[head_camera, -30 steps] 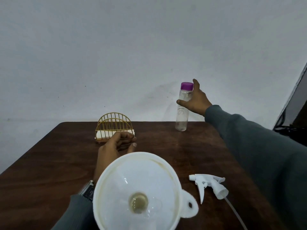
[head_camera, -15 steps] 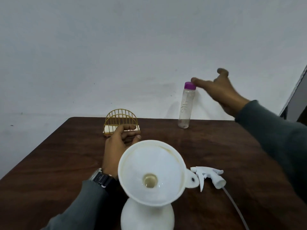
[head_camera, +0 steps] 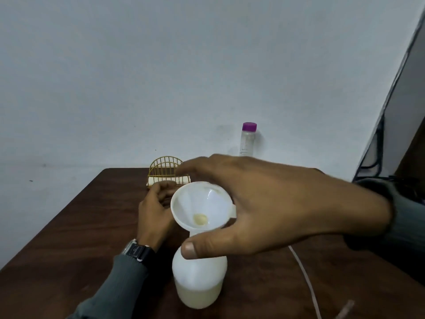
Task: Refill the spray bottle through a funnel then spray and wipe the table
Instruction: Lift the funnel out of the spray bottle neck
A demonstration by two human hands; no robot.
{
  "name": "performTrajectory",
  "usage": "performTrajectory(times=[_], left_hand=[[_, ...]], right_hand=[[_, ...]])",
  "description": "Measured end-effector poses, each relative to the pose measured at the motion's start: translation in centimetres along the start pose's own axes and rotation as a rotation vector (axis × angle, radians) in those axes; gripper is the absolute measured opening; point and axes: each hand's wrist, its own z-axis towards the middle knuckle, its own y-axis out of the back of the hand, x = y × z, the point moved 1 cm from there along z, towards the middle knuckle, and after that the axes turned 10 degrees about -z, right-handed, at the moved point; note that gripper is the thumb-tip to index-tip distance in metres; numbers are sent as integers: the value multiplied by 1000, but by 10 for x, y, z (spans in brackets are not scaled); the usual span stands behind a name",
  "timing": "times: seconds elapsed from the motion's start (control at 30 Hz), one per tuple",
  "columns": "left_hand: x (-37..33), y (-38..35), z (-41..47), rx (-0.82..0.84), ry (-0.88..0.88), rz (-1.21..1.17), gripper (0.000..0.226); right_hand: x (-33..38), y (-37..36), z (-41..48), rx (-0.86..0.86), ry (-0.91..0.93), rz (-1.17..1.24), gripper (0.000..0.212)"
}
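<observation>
Our right hand (head_camera: 276,203) spreads around the white plastic funnel (head_camera: 202,209) seated in the translucent white spray bottle (head_camera: 199,284); our left hand (head_camera: 156,210), loosely curled, rests behind. Light, tippy: we judge the rim safest.

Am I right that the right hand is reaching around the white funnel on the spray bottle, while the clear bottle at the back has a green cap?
Not quite: the head view shows the clear bottle has a purple cap. The rest holds: the right hand reaches around the white funnel on the spray bottle.
</observation>
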Motion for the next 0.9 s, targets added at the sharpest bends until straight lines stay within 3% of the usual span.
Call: performTrajectory(times=[0.27,0.57,0.9], left_hand=[[-7,10,-25,-78,62,-18,41],[-11,8,-43,-57,77,5,30],[-11,9,-52,-53,73,-44,31]], right_hand=[[1,-9,8,-20,-43,-37,83],[-4,-10,2,-56,-107,44,80],[-15,5,-4,-146,-179,210,88]])
